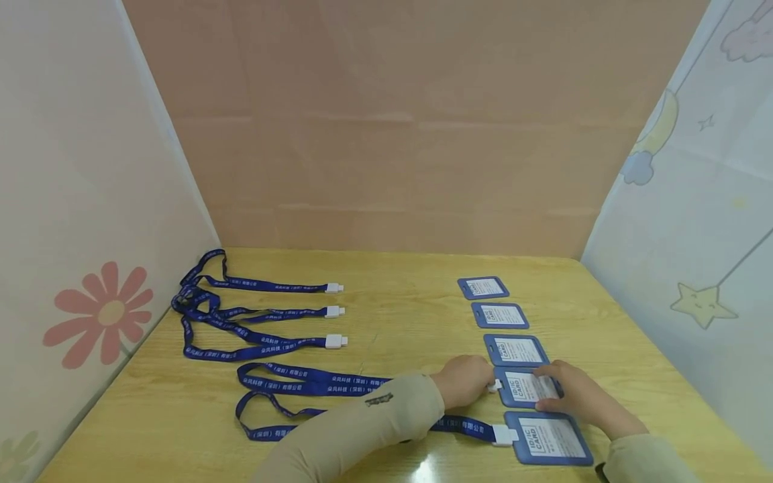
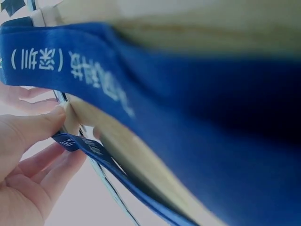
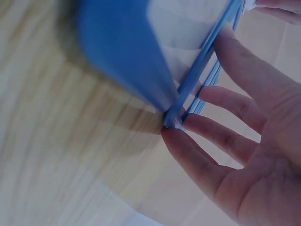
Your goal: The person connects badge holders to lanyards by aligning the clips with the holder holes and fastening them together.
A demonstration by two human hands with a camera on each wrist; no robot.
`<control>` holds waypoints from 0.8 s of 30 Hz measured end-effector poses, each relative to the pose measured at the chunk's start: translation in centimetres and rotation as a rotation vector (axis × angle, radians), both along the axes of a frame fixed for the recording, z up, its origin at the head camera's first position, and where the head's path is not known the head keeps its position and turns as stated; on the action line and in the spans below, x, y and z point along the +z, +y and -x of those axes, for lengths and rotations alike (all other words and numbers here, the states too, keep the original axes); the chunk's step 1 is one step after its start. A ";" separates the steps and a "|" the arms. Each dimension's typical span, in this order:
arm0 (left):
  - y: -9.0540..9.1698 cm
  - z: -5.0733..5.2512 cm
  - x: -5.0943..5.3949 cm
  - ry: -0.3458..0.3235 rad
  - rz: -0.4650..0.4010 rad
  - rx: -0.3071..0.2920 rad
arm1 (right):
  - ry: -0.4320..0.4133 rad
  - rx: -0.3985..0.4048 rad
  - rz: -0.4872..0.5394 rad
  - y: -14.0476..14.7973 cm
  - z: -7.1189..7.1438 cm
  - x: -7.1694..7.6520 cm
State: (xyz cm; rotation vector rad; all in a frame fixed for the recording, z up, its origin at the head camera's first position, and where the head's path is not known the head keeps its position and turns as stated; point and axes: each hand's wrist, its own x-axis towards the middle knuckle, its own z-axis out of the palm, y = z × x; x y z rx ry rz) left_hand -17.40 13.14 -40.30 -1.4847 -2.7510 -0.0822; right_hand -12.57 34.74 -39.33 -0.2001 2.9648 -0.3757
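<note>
In the head view my left hand (image 1: 464, 381) pinches the white clip (image 1: 495, 386) of a blue lanyard (image 1: 356, 384) at the left end of a blue card holder (image 1: 525, 387), fourth from the back. The left wrist view shows thumb and fingers of the left hand (image 2: 37, 160) on the clip, a blue strap (image 2: 84, 61) crossing in front. My right hand (image 1: 580, 396) grips that holder's right end, thumb and fingers at its edges; the right wrist view shows the fingers of the right hand (image 3: 235, 117) along the holder's edge. Whether clip and holder are joined, I cannot tell.
Nearest me, another card holder (image 1: 552, 439) lies against a lanyard's white clip (image 1: 504, 435). Behind the held holder are three more, the closest (image 1: 516, 350) almost touching it. Several blue lanyards with white clips (image 1: 335, 341) lie at the left, partly tangled. Walls stand on three sides.
</note>
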 end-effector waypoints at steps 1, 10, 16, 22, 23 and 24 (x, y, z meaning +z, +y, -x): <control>0.0 0.0 0.0 0.002 0.003 -0.004 | -0.005 -0.005 0.004 0.0 0.0 -0.1; -0.1 0.1 0.0 -0.015 -0.013 -0.015 | -0.021 -0.024 0.016 -0.2 -0.1 -0.1; -0.2 0.3 0.1 -0.014 -0.016 -0.039 | -0.018 -0.039 0.010 -0.3 0.0 -0.1; -0.2 0.5 0.1 -0.028 -0.045 -0.056 | -0.029 -0.067 0.004 -0.2 0.2 -0.1; -0.2 0.6 0.1 -0.037 -0.048 -0.054 | -0.028 -0.069 0.003 -0.2 0.2 -0.1; -0.2 0.6 0.1 -0.042 -0.050 -0.052 | -0.026 -0.070 0.002 -0.2 0.2 0.0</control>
